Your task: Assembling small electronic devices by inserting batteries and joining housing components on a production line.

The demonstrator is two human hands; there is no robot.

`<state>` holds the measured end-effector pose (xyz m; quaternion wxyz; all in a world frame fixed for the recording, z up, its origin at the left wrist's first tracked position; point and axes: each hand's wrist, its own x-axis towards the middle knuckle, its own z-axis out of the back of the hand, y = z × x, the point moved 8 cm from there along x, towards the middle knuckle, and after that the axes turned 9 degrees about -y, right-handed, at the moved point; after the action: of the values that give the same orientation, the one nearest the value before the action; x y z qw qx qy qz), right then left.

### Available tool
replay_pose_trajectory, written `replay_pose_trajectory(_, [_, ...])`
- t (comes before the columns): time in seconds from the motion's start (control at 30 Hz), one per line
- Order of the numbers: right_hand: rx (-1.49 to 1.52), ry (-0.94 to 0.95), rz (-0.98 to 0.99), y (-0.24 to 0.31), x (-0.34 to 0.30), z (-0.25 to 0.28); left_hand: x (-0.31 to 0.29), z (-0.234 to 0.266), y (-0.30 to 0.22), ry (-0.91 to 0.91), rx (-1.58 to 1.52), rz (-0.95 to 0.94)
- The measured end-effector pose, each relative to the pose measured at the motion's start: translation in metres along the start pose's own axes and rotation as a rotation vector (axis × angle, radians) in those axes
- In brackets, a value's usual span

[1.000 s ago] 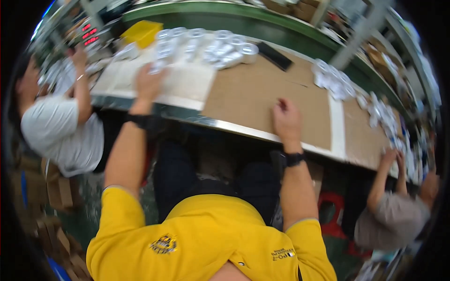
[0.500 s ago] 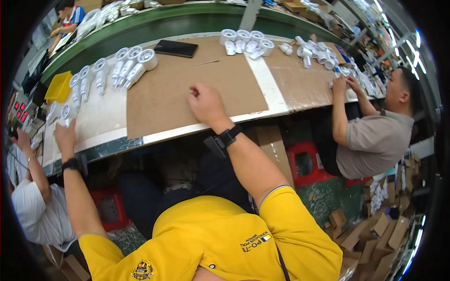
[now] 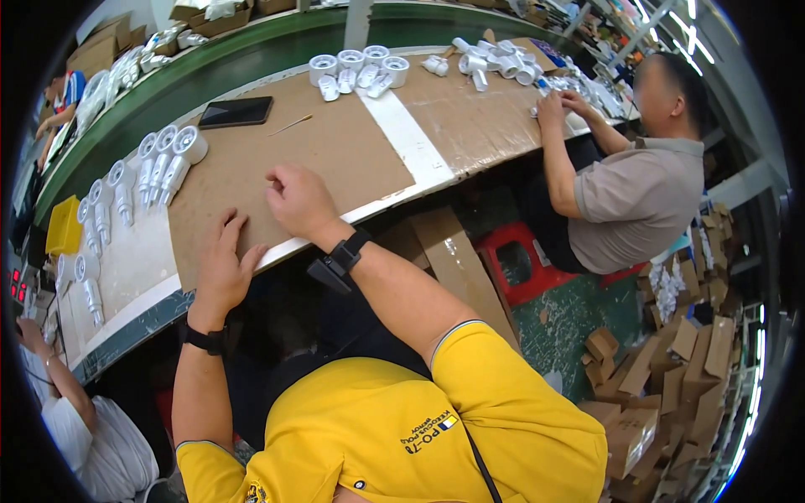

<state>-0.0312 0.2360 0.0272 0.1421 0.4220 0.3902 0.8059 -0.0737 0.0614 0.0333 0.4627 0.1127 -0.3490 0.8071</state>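
Left hand: the left hand point(image 3: 222, 264) lies flat, palm down, fingers spread, on the brown board point(image 3: 335, 151) at the bench's near edge; it holds nothing.
Right hand: the right hand point(image 3: 298, 201) rests knuckles up just at 1 o'clock of the left, fingers curled loosely onto the board; whether it pinches anything I cannot tell.
Edge: the near edge runs under both wrists, from 8 o'clock to 2 o'clock.
Open room: bare board stretches from the hands toward 12 and 1 o'clock, up to the white strip point(image 3: 407, 138).
Nearest parts: a row of white lamp housings point(image 3: 168, 163) lies at 10 o'clock of the hands, apart from them.
Further parts: more housings point(image 3: 356, 71) sit at 1 o'clock, well apart.
Phone: a dark phone point(image 3: 236, 111) lies at 12 o'clock, a thin stick point(image 3: 291, 126) beside it.
Co-worker: a seated person point(image 3: 637, 197) at 2 o'clock works with both hands in a far pile of parts point(image 3: 503, 63).
Below: a red stool point(image 3: 511, 251) and cardboard scraps point(image 3: 671, 369) lie on the floor at 4 o'clock.
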Motion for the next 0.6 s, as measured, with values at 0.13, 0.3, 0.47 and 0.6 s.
replay_pose_trajectory(0.13, [-0.004,-0.026,0.034,0.006,-0.004,0.003,-0.005,-0.002,-0.004,-0.021,0.053,-0.036])
replay_pose_trajectory(0.3, [0.03,-0.049,0.016,0.004,-0.005,0.008,-0.005,-0.006,-0.006,-0.01,0.059,-0.039])
replay_pose_trajectory(0.47, [0.018,-0.076,-0.027,-0.01,0.001,0.002,-0.004,-0.008,-0.004,-0.009,0.028,-0.037])
replay_pose_trajectory(0.6, [0.007,-0.075,-0.033,-0.024,0.013,-0.001,0.005,-0.011,0.001,-0.025,-0.035,0.004])
